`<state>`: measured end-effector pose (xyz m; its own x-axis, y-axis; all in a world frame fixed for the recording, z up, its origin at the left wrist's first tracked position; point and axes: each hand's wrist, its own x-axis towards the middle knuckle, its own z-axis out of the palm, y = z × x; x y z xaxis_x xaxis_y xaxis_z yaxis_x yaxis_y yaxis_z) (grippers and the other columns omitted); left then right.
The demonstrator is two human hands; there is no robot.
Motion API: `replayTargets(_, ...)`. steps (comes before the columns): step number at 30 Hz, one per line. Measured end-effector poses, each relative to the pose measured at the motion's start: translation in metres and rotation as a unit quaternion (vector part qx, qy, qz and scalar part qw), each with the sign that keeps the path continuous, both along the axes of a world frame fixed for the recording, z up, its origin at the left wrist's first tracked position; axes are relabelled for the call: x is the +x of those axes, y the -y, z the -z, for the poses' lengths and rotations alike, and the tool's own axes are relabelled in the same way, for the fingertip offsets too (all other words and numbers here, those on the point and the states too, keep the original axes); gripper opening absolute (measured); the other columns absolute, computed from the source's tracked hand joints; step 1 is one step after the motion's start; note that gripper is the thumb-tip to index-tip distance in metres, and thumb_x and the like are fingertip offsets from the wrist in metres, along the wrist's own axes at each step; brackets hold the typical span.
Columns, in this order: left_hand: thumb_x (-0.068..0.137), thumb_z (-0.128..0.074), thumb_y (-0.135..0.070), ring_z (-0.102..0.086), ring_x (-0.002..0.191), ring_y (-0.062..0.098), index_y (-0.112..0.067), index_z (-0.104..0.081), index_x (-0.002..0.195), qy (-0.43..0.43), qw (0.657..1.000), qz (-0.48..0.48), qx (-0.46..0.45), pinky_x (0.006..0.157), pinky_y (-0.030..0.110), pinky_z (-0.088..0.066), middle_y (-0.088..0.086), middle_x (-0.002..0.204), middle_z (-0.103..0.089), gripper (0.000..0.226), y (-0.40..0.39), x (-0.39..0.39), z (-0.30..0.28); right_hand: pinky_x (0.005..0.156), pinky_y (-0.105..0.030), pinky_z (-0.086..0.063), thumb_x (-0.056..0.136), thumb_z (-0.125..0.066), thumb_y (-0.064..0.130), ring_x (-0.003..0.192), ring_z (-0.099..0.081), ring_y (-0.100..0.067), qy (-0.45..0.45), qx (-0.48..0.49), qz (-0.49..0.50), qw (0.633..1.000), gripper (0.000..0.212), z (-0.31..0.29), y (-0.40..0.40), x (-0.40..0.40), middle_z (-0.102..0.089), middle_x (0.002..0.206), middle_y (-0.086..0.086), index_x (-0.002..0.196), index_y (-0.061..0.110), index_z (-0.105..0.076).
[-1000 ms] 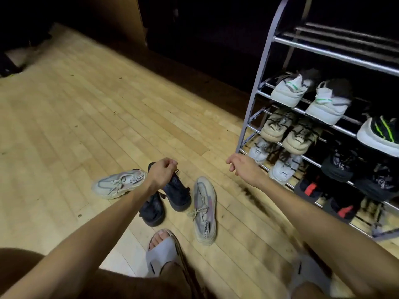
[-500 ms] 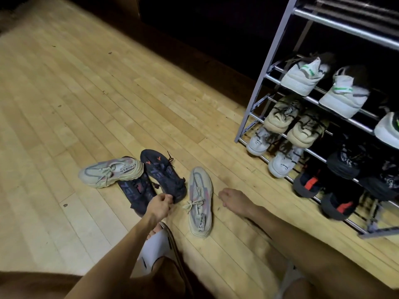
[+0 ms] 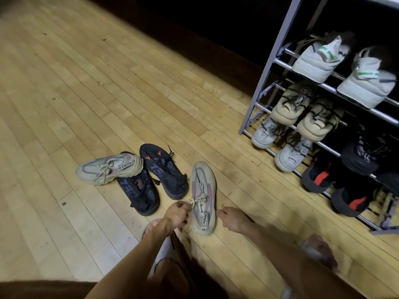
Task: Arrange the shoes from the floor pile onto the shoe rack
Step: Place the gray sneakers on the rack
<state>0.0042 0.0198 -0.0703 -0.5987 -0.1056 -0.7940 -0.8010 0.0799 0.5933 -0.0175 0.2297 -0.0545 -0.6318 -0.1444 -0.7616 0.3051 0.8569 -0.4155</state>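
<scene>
Shoes: four on floor; left hand (image 3: 176, 214) pinches one's lace (image 3: 195, 201), right hand (image 3: 234, 220) loose.

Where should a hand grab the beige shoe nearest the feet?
By the heel collar, from above on the near side. The shoe lies upright, heel toward the person, opening up. The left hand only pinches the lace knot, probably a swingy hold; the right hand is free.

The left hand (image 3: 176, 214) pinches the laces of a beige sneaker (image 3: 203, 197) at 6 o'clock; the right hand (image 3: 234, 220) rests beside it; the shoe rack (image 3: 265, 83) stands at 2 o'clock.
</scene>
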Motion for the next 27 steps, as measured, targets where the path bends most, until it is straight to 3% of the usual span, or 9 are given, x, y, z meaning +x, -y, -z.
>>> replayTargets(3, 0.098, -0.047, -0.022, -0.047, 0.056, 0.017, -0.012, -0.057, 0.092, -0.011, 1.0, -0.002, -0.006, 0.052, 0.026, -0.041, 0.002, 0.066, -0.051, 0.015, -0.008, -0.001, 0.005, 0.09, -0.036, -0.05, 0.096, -0.036, 0.049, 0.085, -0.054, -0.024, -0.004, -0.001, -0.009, 1.0, 0.043, 0.001, 0.005, -0.002, -0.061, 0.094, -0.004, 0.097, 0.014, -0.061)
replayTargets(6, 0.097, -0.051, -0.023, -0.053, 0.06, 0.021, -0.015, -0.056, 0.088, -0.046, 0.997, 0.021, -0.062, 0.06, 0.035, -0.05, 0.003, 0.066, -0.056, 0.014, -0.011, -0.003, 0.008, 0.089, -0.039, -0.053, 0.098, -0.038, 0.043, 0.081, -0.056, -0.023, -0.006, -0.013, -0.003, 1.0, 0.046, 0.004, 0.01, -0.009, -0.069, 0.095, -0.011, 0.106, 0.007, -0.067)
replayTargets(9, 0.095, -0.055, -0.025, -0.055, 0.065, 0.022, -0.019, -0.055, 0.084, -0.061, 0.994, 0.031, -0.088, 0.07, 0.043, -0.055, 0.001, 0.067, -0.058, 0.012, -0.011, -0.004, 0.006, 0.084, -0.038, -0.053, 0.096, -0.041, 0.043, 0.08, -0.06, -0.025, -0.014, -0.007, -0.011, 1.0, 0.044, 0.006, 0.013, -0.012, -0.072, 0.098, -0.013, 0.099, 0.008, -0.067)
replayTargets(12, 0.097, -0.052, -0.018, -0.052, 0.066, 0.023, -0.017, -0.052, 0.085, -0.057, 0.995, 0.022, -0.074, 0.065, 0.038, -0.051, 0.004, 0.069, -0.055, 0.012, -0.014, -0.005, 0.001, 0.07, -0.034, -0.049, 0.092, -0.043, 0.041, 0.079, -0.06, -0.026, -0.045, 0.015, -0.036, 0.998, 0.032, 0.007, 0.015, -0.012, -0.069, 0.086, -0.007, 0.075, 0.017, -0.056)
replayTargets(14, 0.097, -0.051, -0.013, -0.05, 0.064, 0.023, -0.015, -0.051, 0.084, -0.057, 0.996, 0.016, -0.067, 0.063, 0.036, -0.047, 0.006, 0.067, -0.052, 0.014, -0.016, -0.006, -0.001, 0.058, -0.031, -0.037, 0.092, -0.045, 0.037, 0.075, -0.052, -0.026, -0.068, 0.03, -0.062, 0.995, 0.034, 0.005, 0.017, -0.012, -0.054, 0.07, -0.001, 0.064, 0.02, -0.041)
replayTargets(16, 0.096, -0.051, -0.012, -0.049, 0.064, 0.023, -0.016, -0.051, 0.082, -0.066, 0.996, 0.016, -0.063, 0.063, 0.036, -0.045, 0.005, 0.067, -0.053, 0.014, -0.019, -0.007, -0.004, 0.056, -0.032, -0.032, 0.093, -0.047, 0.033, 0.074, -0.048, -0.026, -0.092, 0.046, -0.081, 0.991, 0.037, -0.001, 0.017, -0.011, -0.044, 0.065, 0.0, 0.062, 0.018, -0.035)
replayTargets(21, 0.089, -0.061, -0.015, -0.055, 0.071, 0.019, -0.018, -0.058, 0.085, -0.1, 0.994, 0.019, -0.051, 0.067, 0.035, -0.047, 0.004, 0.079, -0.062, 0.006, -0.03, -0.007, -0.018, 0.055, -0.034, -0.029, 0.092, -0.05, 0.03, 0.069, -0.046, -0.026, -0.158, 0.059, -0.049, 0.984, 0.039, -0.019, 0.008, -0.006, -0.048, 0.067, -0.004, 0.06, 0.014, -0.035)
replayTargets(24, 0.082, -0.071, -0.007, -0.057, 0.073, 0.015, -0.017, -0.059, 0.091, -0.132, 0.991, 0.013, -0.023, 0.065, 0.028, -0.047, 0.001, 0.083, -0.064, 0.018, -0.035, -0.009, -0.038, 0.049, -0.033, -0.024, 0.089, -0.054, 0.027, 0.064, -0.04, -0.022, -0.187, 0.034, 0.004, 0.982, 0.039, -0.03, 0.0, -0.003, -0.039, 0.057, 0.0, 0.058, 0.013, -0.034)
replayTargets(27, 0.078, -0.071, 0.002, -0.06, 0.077, 0.013, -0.016, -0.062, 0.1, -0.161, 0.987, -0.008, -0.002, 0.066, 0.024, -0.051, 0.001, 0.09, -0.066, 0.03, -0.037, -0.017, -0.065, 0.052, -0.036, -0.024, 0.088, -0.056, 0.027, 0.062, -0.038, -0.023, -0.238, -0.001, 0.058, 0.97, 0.041, -0.048, -0.001, -0.004, -0.041, 0.06, -0.005, 0.057, 0.012, -0.034)
